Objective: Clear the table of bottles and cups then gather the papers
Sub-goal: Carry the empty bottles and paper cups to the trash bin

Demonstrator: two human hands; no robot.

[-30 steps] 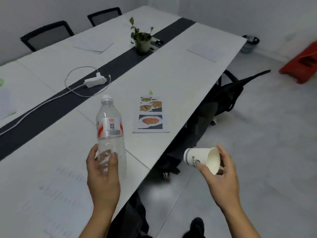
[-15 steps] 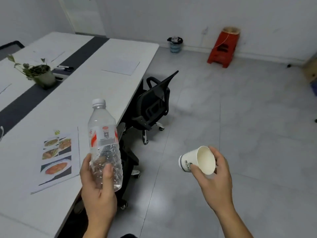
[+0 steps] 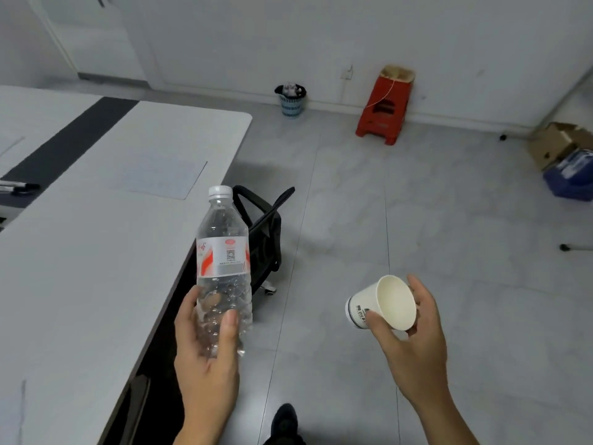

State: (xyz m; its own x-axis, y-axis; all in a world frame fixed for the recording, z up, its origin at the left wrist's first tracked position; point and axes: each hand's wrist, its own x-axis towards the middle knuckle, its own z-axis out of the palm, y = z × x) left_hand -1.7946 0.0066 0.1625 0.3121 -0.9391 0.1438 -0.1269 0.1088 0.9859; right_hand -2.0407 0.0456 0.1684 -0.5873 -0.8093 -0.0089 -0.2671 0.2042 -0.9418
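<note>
Standing upright in the air by the bench edge, a clear plastic bottle (image 3: pixel 224 252) with a white cap and a red-and-white label was held by the left hand (image 3: pixel 205 358), whose thumb and fingers (image 3: pixel 187 308) were curled round its lower half. A white paper cup (image 3: pixel 382 303) was gripped by the right hand (image 3: pixel 414 351) further right, above the grey tiled floor; it was tipped on its side with the mouth turned toward the camera, the thumb pressed on the near wall and the fingers wrapped behind the rim. Neither thing was touched by the bench (image 3: pixel 80 252), which was seen at the left with a dark strip (image 3: pixel 64 146) along its middle. A sheet of paper (image 3: pixel 160 178) was seen lying near the bench's far corner, and markers (image 3: pixel 19 187) at the left edge. A black chair (image 3: pixel 266 229) was seen beside the bench, behind the bottle. Against the far wall a small bin (image 3: pixel 290 99) and a red stool (image 3: pixel 383 107) were seen, well apart from the hands, and a cardboard box (image 3: pixel 558 142) at the far right
</note>
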